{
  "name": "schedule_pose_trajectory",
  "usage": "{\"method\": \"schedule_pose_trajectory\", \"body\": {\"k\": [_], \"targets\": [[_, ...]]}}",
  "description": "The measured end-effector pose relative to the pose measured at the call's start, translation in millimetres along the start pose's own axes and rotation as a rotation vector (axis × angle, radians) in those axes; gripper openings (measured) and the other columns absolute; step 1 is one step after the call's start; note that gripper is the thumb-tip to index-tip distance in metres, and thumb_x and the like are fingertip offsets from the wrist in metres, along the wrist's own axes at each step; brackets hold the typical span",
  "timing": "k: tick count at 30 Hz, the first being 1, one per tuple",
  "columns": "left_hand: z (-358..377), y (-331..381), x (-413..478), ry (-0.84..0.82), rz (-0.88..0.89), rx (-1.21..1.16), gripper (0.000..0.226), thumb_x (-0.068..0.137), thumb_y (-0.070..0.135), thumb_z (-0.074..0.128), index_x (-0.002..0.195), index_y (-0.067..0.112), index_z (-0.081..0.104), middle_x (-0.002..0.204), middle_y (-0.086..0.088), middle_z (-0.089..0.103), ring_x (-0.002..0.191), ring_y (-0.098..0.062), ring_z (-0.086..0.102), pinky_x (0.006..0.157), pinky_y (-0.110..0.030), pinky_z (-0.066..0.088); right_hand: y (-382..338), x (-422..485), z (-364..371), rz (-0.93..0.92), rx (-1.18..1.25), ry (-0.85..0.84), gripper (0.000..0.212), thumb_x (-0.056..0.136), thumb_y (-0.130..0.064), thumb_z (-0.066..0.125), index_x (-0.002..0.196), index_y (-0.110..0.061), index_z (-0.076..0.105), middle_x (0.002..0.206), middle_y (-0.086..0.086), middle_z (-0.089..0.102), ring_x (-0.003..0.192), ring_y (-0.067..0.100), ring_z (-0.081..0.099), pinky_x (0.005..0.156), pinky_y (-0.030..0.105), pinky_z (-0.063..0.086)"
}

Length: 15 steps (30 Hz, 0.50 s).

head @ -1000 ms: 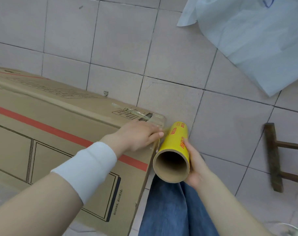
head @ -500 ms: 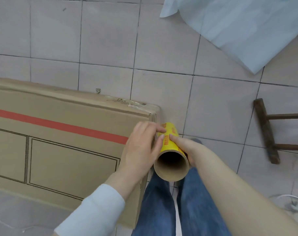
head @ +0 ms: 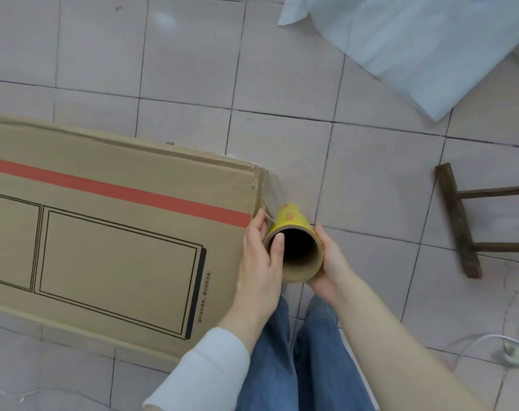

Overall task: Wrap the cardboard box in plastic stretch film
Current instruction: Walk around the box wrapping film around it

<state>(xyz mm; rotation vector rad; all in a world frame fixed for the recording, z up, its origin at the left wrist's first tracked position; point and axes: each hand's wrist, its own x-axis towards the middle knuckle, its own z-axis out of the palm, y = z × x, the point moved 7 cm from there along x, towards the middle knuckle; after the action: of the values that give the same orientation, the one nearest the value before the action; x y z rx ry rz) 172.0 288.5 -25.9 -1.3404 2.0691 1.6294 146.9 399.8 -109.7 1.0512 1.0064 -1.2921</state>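
1. Since the next pass of film is judged to run along the box, the position of the roll against the box end is to be noted first.
2. One cardboard box (head: 118, 232) is laid flat on the tiled floor (head: 193, 69). Its long axis runs left to right across the view, and its right end lies just in front of the person's legs.
3. One film roll (head: 290, 216), yellow on a brown core, is held just beside that right end. Its axis is pointed away from the camera and downward, roughly square to the long axis of the box.
4. A short stretch of clear film (head: 271, 192) is seen between the far right corner of the box and the roll. Whether it is stuck to the cardboard cannot be told.
5. The roll is grasped by the left hand (head: 258, 271), with the thumb hooked inside the open core and the fingers curled round the outside. This hand lies between roll and box and is the nearer to the box.
6. The roll is cupped by the right hand (head: 329, 262) on the side away from the box, with the fingers curled round it.
7. Count: one box, one roll, two hands, both on the roll. One wooden stool (head: 456, 221) and one pale sheet (head: 415, 46) are on the floor, well apart from the box.
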Motion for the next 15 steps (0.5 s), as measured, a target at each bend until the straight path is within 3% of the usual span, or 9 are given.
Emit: {"method": "schedule_pose_trajectory", "body": {"k": [3,7,10,13,15], "targets": [[9,-4,-15,0.047,-0.002,-0.036,0.054,0.095,0.031,0.036,0.145,0.022,0.017,0.145,0.015,0.017,0.131,0.003,0.032,0.105,-0.017,0.028,3,-4,-1,-0.010,0.026,-0.035,0.046,0.100,-0.042,0.036,0.095,-0.008,0.067,0.084,0.011,0.072,0.081,0.021,0.065,0.070,0.034,0.050],[20,-16,-33,0.102,-0.126,-0.066,0.053,0.096,0.034,0.034,0.146,0.025,0.018,0.141,0.015,0.023,0.131,0.001,0.031,0.099,-0.014,0.025,-2,-2,-11,0.045,-0.101,0.073,0.032,0.099,-0.031,0.041,0.095,-0.006,0.062,0.067,0.012,0.067,0.061,0.021,0.063,0.066,0.033,0.050],[32,-34,-57,0.055,-0.258,-0.068,0.046,0.097,0.036,0.032,0.142,0.035,0.025,0.128,0.017,0.029,0.122,0.002,0.034,0.090,-0.010,0.025,-6,-7,-15,0.083,-0.426,0.158,0.026,0.098,-0.028,0.045,0.119,-0.014,0.050,0.089,0.016,0.063,0.069,0.024,0.057,0.064,0.031,0.046],[38,-51,-80,0.018,-0.346,-0.095,0.037,0.096,0.041,0.031,0.131,0.050,0.030,0.115,0.013,0.036,0.095,0.012,0.041,0.068,-0.002,0.029,-2,-11,-19,0.074,-0.782,0.188,0.042,0.101,-0.024,0.039,0.142,-0.016,0.037,0.131,0.017,0.053,0.101,0.025,0.056,0.083,0.033,0.043],[36,-57,-79,-0.008,-0.325,-0.039,0.029,0.096,0.042,0.032,0.123,0.051,0.037,0.112,0.008,0.041,0.090,0.013,0.041,0.070,-0.003,0.031,-1,-16,-21,0.064,-0.853,0.173,0.043,0.103,-0.025,0.031,0.143,-0.010,0.036,0.124,0.017,0.056,0.099,0.025,0.056,0.082,0.033,0.044]]}}
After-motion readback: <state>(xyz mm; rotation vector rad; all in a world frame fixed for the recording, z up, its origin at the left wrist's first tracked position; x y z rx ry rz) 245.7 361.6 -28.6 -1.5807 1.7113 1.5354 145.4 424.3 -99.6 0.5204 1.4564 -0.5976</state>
